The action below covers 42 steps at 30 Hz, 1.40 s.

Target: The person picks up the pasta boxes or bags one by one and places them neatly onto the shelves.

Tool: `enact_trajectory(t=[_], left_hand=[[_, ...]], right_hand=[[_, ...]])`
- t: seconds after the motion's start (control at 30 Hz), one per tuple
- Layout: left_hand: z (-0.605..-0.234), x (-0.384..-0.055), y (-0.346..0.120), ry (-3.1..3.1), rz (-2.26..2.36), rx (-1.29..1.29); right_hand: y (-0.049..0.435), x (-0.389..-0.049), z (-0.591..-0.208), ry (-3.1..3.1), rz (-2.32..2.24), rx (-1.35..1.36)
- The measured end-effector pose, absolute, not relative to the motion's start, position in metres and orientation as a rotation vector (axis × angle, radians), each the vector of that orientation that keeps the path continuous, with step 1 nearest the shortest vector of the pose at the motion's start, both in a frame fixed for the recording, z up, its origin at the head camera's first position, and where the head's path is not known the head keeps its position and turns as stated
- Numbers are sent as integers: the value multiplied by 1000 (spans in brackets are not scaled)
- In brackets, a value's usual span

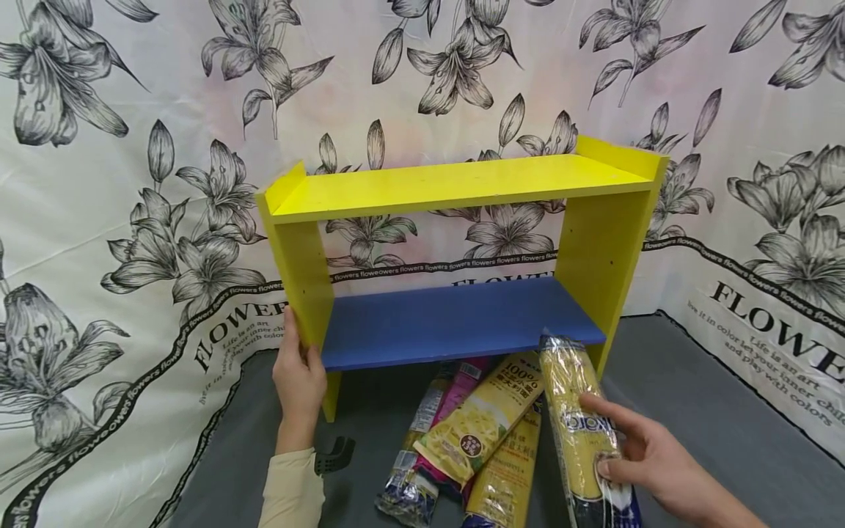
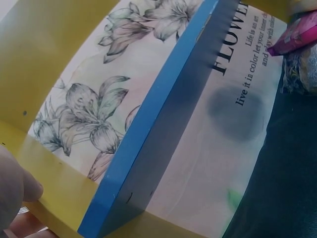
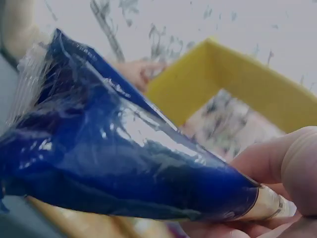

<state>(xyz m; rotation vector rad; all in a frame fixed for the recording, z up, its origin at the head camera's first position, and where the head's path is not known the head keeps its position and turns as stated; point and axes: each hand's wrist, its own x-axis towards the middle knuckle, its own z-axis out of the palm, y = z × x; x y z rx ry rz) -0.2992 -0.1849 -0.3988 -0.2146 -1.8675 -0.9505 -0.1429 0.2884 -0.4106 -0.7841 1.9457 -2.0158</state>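
A small yellow shelf unit (image 1: 462, 180) with a blue lower board (image 1: 462, 323) stands on the dark tabletop. My left hand (image 1: 300, 381) holds the front edge of its left side panel; the left wrist view shows the thumb (image 2: 22, 181) on that panel. Between the fingers and thumb of my right hand (image 1: 650, 451) is a clear-and-blue pack of spaghetti (image 1: 577, 411), tilted, its top end in front of the blue board's right part. The right wrist view shows its blue wrapper end (image 3: 124, 153) close up.
Several more pasta packs lie in a heap under and before the blue board, among them a yellow pack (image 1: 485, 418), a pink pack (image 1: 462, 381) and a clear pack (image 1: 422, 440). A flower-printed cloth (image 1: 165, 242) hangs behind the grey tabletop (image 1: 713, 381).
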Motion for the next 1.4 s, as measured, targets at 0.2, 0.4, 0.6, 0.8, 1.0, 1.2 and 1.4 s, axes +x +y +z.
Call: enact_trajectory(t=[0.2, 0.4, 0.6, 0.8, 1.0, 1.2, 1.4], left_hand=[[-399, -300, -186, -1862, -948, -221], [-401, -301, -187, -1855, -943, -230], [-400, -302, -187, -1854, -938, -243], [-401, -302, -188, -1857, -925, -232], [-400, -302, -188, -1867, -929, -220], [-400, -303, -190, -1858, -931, -227], [-400, -302, -190, -1865, -926, -230]], right_hand=[[286, -147, -358, 1940, -2102, -1036], [292, -159, -309, 2030, -2143, -1219], [299, -174, -265, 2064, -2226, -1246], [289, -197, -221, 1901, -2367, -1244], [265, -221, -173, 1827, -2448, -945], [217, -245, -125, 2096, -2341, -551], [163, -264, -101, 2059, -2296, -506]])
